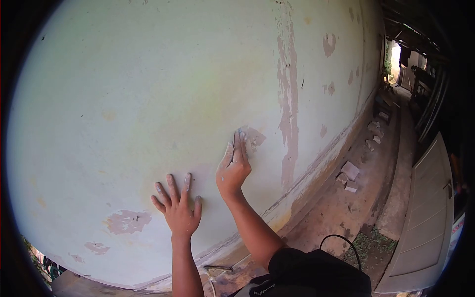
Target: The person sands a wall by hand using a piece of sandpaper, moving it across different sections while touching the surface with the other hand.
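Observation:
My left hand [179,210] lies flat against the pale, whitish-green wall [123,163] with its fingers spread, and holds nothing. White dust or putty marks its fingertips. Higher and to the right, my right hand [234,168] is closed, fingers pressed together and smeared white. Its fingertips touch the wall at the edge of a small bare greyish patch [256,137]. Whatever it may grip is hidden by the fingers. A long vertical strip of peeled paint [288,104] runs down the wall to the right of this hand.
More peeled patches [127,222] mark the wall at lower left. Along the floor on the right lie broken pieces [350,171] of white material. A pale door panel [420,222] leans at far right. A thin-handled tool [218,268] rests near the wall's foot.

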The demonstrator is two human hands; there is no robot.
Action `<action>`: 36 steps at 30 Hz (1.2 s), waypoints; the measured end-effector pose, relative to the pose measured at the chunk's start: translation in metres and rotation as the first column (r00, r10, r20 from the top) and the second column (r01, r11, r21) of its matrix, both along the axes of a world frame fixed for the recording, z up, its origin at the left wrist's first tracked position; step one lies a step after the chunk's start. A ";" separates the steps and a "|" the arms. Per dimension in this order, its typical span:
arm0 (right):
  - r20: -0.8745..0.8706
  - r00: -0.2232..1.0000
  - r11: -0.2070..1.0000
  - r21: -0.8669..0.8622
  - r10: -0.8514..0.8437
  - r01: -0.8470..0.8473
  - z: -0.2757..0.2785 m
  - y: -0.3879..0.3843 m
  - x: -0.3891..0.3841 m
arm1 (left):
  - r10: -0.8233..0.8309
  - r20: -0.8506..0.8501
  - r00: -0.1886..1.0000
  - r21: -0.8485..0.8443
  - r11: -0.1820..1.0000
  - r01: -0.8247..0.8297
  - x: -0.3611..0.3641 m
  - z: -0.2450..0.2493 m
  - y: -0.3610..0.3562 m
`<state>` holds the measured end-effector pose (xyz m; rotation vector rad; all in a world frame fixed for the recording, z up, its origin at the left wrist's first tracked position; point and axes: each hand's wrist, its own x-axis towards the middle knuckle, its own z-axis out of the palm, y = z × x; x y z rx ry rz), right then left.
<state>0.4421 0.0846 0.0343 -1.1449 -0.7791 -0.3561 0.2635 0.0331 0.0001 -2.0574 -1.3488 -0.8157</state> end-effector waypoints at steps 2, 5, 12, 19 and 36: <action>0.040 0.998 0.999 -0.012 0.044 -0.043 -0.019 -0.012 -0.008 | 0.005 -0.006 1.000 0.032 0.999 -0.005 0.002 0.000 0.001; 0.165 0.984 0.996 -0.068 0.066 -0.056 -0.046 -0.016 -0.021 | 0.007 0.010 1.000 0.015 1.000 -0.007 0.003 0.000 0.000; -0.022 0.998 0.998 0.006 0.060 -0.060 0.012 0.001 0.010 | -0.015 0.062 0.998 -0.082 0.996 0.020 -0.005 0.017 -0.017; 0.200 0.976 0.995 -0.069 0.082 -0.070 -0.043 -0.022 -0.019 | 0.071 0.129 0.989 0.069 0.994 -0.081 -0.017 0.028 -0.009; 0.230 0.967 0.991 -0.109 0.106 -0.083 -0.055 -0.022 -0.014 | 0.096 0.137 0.986 0.059 0.993 -0.105 -0.014 0.025 -0.005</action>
